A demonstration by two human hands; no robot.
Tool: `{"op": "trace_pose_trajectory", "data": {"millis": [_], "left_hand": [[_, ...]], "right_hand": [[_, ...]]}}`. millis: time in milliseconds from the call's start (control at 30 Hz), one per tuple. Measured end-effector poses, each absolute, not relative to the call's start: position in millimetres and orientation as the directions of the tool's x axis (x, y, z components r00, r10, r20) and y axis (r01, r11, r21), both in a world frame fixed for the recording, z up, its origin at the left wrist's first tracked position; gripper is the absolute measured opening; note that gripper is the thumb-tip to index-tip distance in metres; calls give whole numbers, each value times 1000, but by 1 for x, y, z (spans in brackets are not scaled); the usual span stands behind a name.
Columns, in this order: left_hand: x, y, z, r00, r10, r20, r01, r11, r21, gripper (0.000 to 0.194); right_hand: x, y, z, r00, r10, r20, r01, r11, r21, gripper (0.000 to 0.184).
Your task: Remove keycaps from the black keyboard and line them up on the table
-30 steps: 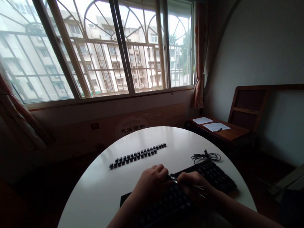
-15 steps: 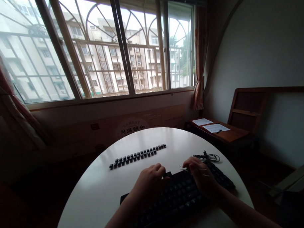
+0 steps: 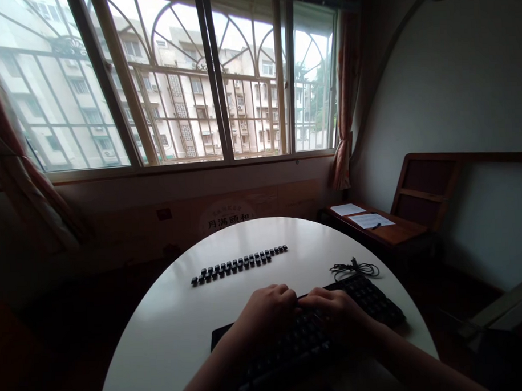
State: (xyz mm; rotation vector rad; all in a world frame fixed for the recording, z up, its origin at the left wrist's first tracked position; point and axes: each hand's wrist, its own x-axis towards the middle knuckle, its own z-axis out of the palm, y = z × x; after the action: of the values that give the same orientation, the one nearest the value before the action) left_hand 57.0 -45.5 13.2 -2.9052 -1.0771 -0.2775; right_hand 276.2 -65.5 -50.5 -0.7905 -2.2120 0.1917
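Observation:
A black keyboard (image 3: 304, 336) lies at a slant on the round white table (image 3: 163, 336), partly covered by my hands and forearms. My left hand (image 3: 271, 306) is closed above its far edge. Its fingertips are turned away, so what they hold is hidden. My right hand (image 3: 333, 307) meets it there, fingers curled, with a faint glint of the wire keycap puller (image 3: 317, 315) under them. Beyond my hands, loose black keycaps (image 3: 233, 266) stand in two slanting rows. The keyboard's far right part shows uncovered, beside a coiled black cable (image 3: 355, 268).
Past the table's right edge, a low wooden bench (image 3: 399, 234) bears papers (image 3: 371, 221) and a pen. A barred window (image 3: 218, 94) with curtains (image 3: 342, 130) fills the wall ahead. A printed cardboard panel (image 3: 270, 201) stands below it.
My right hand has come left and down, bringing the wire puller to my left hand. The black piece seen at my left fingertips is now hidden. The view has shifted slightly.

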Motion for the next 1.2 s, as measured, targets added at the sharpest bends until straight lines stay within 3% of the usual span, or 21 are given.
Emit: {"op": "trace_pose_trajectory", "data": {"millis": [300,433,633,867,967,1200], "left_hand": [[58,-46,14,744,644,182,642,-763,76,16],[56,-46,13,725,665,180,657,-746,106,19],[46,-42,16,515,844,152,827,-536,169,44],[33,-25,2,453,891,-32,889,-448,95,32],[31,-21,-6,461,886,-50,886,-455,92,31],[29,-19,-7,447,890,-92,893,-437,112,33]], "right_hand": [[272,-62,-51,-479,561,676,485,810,-329,19],[271,-62,-45,-502,588,634,479,800,-363,19],[277,-47,-16,-645,640,418,554,768,-322,21],[259,36,27,-662,710,239,678,704,-213,15],[248,77,21,-570,787,236,767,613,-189,16],[241,106,-32,-505,830,237,800,553,-232,12]]}}
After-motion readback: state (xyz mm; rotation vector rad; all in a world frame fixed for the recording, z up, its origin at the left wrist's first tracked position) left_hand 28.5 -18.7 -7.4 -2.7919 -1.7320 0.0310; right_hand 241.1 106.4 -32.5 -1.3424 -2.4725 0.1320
